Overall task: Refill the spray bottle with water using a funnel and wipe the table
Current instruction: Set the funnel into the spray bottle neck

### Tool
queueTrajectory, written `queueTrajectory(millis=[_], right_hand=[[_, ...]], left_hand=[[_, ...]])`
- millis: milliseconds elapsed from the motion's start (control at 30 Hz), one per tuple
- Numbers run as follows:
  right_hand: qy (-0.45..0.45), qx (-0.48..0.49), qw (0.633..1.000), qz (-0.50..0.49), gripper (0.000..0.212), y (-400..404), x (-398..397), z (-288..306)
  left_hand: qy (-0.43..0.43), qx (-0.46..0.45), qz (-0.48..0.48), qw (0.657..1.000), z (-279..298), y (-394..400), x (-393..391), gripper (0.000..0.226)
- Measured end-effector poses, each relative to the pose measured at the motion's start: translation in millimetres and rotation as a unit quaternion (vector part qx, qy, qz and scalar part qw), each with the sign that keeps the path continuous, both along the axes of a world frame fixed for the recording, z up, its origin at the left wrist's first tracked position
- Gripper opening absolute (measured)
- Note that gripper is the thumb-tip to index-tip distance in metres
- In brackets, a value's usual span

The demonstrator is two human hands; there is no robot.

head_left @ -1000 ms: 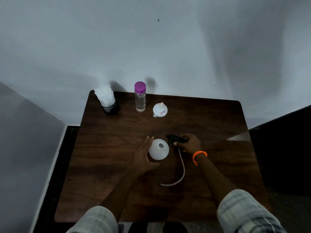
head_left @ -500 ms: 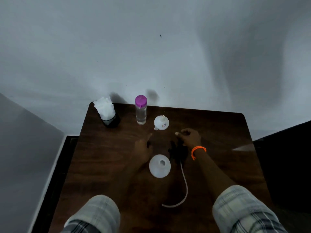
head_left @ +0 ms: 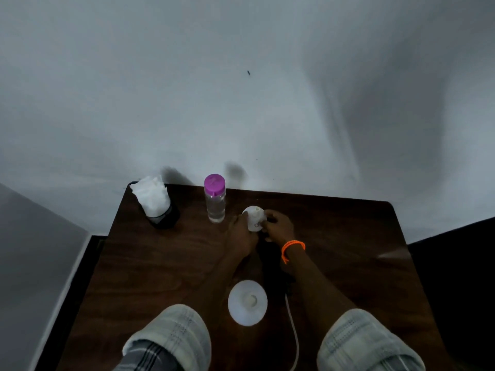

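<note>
Both hands, left hand (head_left: 241, 234) and right hand (head_left: 278, 227), seemingly pinch the funnel (head_left: 254, 217) beside the water bottle (head_left: 215, 199) (dim view); next, seat it in the open spray bottle (head_left: 247, 302) nearer the person.

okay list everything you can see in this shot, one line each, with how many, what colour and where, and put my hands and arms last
table: one, dark brown wood, against the wall
tissue holder: one, black with white tissues, far left corner
water bottle: one, clear with purple cap, upright at the far edge
funnel: one, white, right of the water bottle, between both hands
spray bottle: one, white, open top, near centre
spray tube: one, white, beside the spray bottle; dark head barely visible
wristband: one, orange, right wrist
left hand: touching the funnel
right hand: holding the funnel
sleeves: two, pale checked, bottom edge
</note>
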State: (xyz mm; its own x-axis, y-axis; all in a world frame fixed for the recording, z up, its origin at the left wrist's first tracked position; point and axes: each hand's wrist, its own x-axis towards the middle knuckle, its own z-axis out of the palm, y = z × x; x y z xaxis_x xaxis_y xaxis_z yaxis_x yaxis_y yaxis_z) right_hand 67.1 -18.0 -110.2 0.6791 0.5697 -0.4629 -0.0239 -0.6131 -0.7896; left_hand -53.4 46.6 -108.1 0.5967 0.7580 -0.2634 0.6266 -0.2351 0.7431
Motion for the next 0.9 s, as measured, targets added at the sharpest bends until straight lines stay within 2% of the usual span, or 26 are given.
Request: queueTrajectory(millis=[67, 167, 333, 467, 567, 733, 900], right_hand=[[0.028, 0.005, 1.0, -0.013, 0.035, -3, 0, 0], [0.085, 0.042, 0.994, -0.058, 0.035, -14, -1, 6], [0.139, 0.13, 0.973, -0.133, 0.042, -41, -10, 35], [0.147, 0.176, 0.961, -0.153, 0.039, -61, -28, 69], [0.148, 0.218, 0.949, -0.176, 0.035, -69, -38, 96], [0.24, 0.286, 0.898, -0.233, 0.02, -83, -62, 146], [0.229, 0.279, 0.903, -0.233, 0.01, -100, -81, 171]], left_hand=[[-0.029, -0.052, 0.054, 0.997, 1, -2, 2, 0.052], [-0.057, -0.098, 0.086, 0.99, 4, -4, -1, 0.057], [-0.116, -0.073, 0.115, 0.984, 25, -19, -16, 0.04], [-0.143, -0.111, 0.183, 0.966, 61, -38, -21, 0.028], [-0.173, -0.064, 0.201, 0.962, 96, -51, -34, 0.029], [-0.234, -0.003, 0.195, 0.952, 142, -67, -64, 0.027], [-0.292, 0.011, 0.184, 0.939, 167, -91, -91, 0.023]])
